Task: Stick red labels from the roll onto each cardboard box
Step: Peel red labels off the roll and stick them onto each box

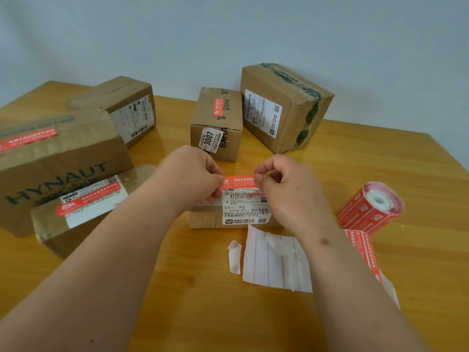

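left hand (189,174) pinches label (238,181) end | right hand (286,184) pinches other end | label over small box (203,218), mid-table (380,153) | roll (368,207) near right edge

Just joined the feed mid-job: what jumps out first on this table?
Both hands, left hand and right hand, pinch the ends of a red label over the small box at centre. To the right lies the red label roll, with white backing paper in front of the box. Several cardboard boxes ring the back; the tall box at back right shows no red label.
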### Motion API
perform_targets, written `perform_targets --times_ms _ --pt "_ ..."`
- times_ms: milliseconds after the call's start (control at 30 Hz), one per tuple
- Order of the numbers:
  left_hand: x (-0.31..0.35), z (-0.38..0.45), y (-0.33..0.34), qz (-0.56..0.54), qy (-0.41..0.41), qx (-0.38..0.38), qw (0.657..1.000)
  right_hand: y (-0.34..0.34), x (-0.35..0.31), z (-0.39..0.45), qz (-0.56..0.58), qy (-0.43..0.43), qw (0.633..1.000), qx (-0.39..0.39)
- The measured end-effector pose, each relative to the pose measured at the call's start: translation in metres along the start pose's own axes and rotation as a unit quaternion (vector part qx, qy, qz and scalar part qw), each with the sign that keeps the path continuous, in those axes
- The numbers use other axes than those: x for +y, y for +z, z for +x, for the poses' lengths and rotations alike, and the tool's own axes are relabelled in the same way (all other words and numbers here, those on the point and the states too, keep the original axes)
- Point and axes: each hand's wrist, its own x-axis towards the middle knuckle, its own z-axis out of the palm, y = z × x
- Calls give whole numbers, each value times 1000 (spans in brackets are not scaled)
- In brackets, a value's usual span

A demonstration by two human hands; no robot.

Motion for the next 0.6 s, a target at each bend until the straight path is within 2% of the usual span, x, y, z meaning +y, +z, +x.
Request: perform_targets --times_ms 267,467,600 --pt "1 7 13 185 25 34 982 4 6 2 -83 -9 997 -4" --pt "-3 10 13 128 21 16 991 5 10 4 -81 -6 997 -3" --pt "-6 13 17 170 26 37 984 8 12 4 -96 -17 995 -1"
